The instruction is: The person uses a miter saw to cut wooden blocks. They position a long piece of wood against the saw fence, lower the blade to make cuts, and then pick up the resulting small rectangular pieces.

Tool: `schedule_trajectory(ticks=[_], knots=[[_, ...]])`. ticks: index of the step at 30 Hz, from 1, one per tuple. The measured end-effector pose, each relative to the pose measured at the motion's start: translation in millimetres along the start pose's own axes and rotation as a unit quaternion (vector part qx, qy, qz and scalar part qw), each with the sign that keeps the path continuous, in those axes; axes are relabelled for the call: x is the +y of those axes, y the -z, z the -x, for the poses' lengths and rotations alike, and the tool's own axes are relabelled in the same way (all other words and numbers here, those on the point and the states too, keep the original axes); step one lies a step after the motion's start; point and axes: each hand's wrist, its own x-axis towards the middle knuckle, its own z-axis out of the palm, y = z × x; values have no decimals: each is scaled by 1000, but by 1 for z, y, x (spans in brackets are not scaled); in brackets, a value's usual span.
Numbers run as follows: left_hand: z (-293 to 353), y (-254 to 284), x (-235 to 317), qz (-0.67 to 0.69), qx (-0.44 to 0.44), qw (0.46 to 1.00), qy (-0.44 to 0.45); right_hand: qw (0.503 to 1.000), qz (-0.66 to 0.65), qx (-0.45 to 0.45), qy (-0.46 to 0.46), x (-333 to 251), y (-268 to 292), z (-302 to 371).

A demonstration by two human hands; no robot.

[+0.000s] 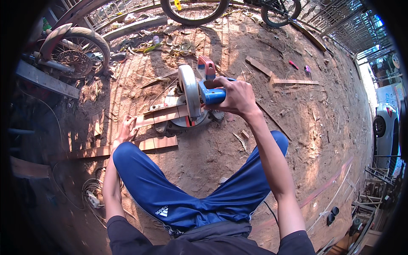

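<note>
A miter saw [190, 89] with a silver blade guard and blue and red housing stands on the dirt in front of me. My right hand [239, 97] is wrapped round its blue handle [215, 95]. Across the saw's base lies a wooden strip [165, 115], its right end at the guard. On the left, my left hand [126, 129] grips that strip near its outer end, fingers closed on it. The guard hides the blade, so I cannot tell whether it touches the wood. Nearer my left knee, a longer wooden board [160, 143] rests on the ground.
Coiled cable with a white plug block [93, 199] lies beside my left forearm. Wood offcuts [295, 81] and a red marker-like thing [293, 64] lie at the far right. A motorcycle wheel [78, 55] and metal beam [46, 78] stand far left. Small black objects [332, 216] lie near right.
</note>
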Motion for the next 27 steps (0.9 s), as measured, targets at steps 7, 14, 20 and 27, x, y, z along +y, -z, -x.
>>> schedule_trajectory(ticks=[7, 14, 20, 27], knots=[[8, 9, -31, 28, 50, 998, -15, 1000, -20, -5, 0, -11, -1, -8], [-20, -30, 39, 103, 77, 991, 26, 999, -4, -29, -28, -6, 2, -3], [-7, -24, 38, 91, 60, 991, 72, 1000, -11, -4, -2, -9, -1, -6], [-12, -25, 25, 99, 88, 991, 36, 1000, 16, -26, 0, -11, 4, -8]])
